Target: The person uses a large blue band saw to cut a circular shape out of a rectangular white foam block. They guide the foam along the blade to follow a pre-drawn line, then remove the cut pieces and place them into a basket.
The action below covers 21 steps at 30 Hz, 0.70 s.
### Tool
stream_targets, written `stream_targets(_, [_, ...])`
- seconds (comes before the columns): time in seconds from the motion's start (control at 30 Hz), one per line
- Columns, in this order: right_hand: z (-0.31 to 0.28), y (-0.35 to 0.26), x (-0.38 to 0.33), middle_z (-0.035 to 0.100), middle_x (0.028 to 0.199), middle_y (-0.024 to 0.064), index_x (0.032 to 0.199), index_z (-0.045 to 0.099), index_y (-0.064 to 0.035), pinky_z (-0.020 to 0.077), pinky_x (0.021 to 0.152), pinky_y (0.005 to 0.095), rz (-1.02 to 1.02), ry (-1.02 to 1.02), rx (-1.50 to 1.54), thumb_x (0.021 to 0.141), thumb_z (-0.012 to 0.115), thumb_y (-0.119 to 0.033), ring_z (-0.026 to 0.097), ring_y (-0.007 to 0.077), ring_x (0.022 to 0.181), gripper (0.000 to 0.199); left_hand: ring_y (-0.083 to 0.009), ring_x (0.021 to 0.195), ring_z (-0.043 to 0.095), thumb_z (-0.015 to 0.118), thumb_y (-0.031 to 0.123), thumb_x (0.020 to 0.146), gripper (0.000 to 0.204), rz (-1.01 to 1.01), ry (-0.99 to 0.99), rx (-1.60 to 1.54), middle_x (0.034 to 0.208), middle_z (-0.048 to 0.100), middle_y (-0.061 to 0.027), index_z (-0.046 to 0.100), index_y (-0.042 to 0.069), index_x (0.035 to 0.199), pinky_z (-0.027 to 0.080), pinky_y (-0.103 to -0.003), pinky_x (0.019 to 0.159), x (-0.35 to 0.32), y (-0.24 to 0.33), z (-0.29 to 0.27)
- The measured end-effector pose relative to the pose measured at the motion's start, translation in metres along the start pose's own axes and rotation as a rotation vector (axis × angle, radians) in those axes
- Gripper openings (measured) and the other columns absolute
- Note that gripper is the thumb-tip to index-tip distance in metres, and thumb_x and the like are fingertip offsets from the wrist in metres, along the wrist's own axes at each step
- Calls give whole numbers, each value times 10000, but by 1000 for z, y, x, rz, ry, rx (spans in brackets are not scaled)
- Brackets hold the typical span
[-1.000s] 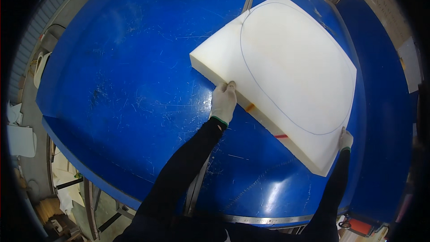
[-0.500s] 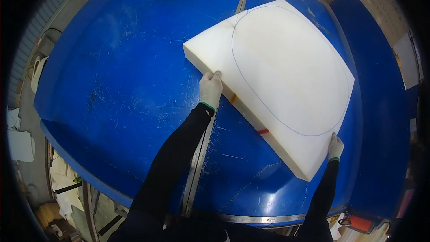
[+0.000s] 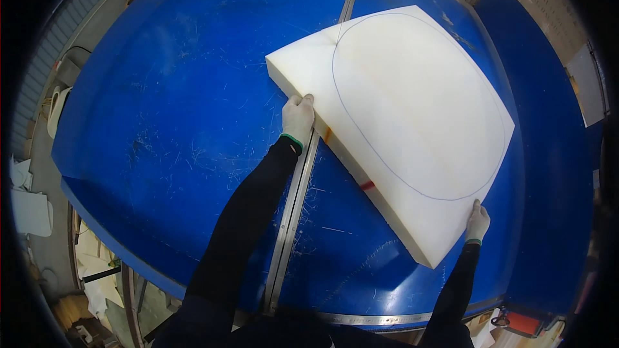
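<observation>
A thick white foam block (image 3: 380,109) lies slantwise on the blue table, with a large rounded outline drawn in blue on its top face. Orange and red marks cross its near side. My left hand (image 3: 298,118), in a pale glove with a green cuff, grips the near left edge, thumb on top and the other fingers partly hidden. At the lower right edge my right hand (image 3: 478,222), gloved alike, closes on the block with its thumb at the top. A thin wire appears to meet the block's far left edge, at the outline.
A metal strip (image 3: 293,219) runs across the blue tabletop (image 3: 161,109) and passes under the block. A metal ruler edge (image 3: 387,318) borders the near side. White offcuts (image 3: 32,211) lie off to the left; a red box (image 3: 521,322) sits below right.
The block has turned slightly clockwise, its near corner shifting left and its right corner moving nearer. Both hands have moved along with it, still gripping its edges.
</observation>
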State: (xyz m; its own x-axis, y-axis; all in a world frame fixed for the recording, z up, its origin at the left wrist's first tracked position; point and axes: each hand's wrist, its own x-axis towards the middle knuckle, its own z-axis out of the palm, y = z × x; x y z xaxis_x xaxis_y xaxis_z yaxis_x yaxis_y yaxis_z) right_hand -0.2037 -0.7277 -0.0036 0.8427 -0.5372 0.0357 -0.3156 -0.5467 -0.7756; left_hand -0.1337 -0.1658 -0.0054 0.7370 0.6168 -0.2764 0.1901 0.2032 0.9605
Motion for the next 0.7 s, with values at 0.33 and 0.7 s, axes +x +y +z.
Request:
stream_targets(0.33, [0, 6, -17, 447, 573, -36, 703, 591, -9, 281, 474, 302, 15, -14, 3, 1040, 614, -321, 373, 74, 511, 459, -161, 614, 545, 634, 241, 981, 270, 34, -43, 15, 701, 583, -53, 608, 12, 840, 442, -362, 550, 17, 7, 0])
stream_targets(0.7, [9, -24, -67, 401, 566, -47, 645, 522, -65, 257, 478, 310, 5, 15, 18, 1054, 590, -351, 337, 80, 511, 504, -180, 755, 603, 642, 234, 970, 285, 89, -65, 45, 808, 664, -107, 670, -46, 932, 477, -339, 680, 45, 13, 2])
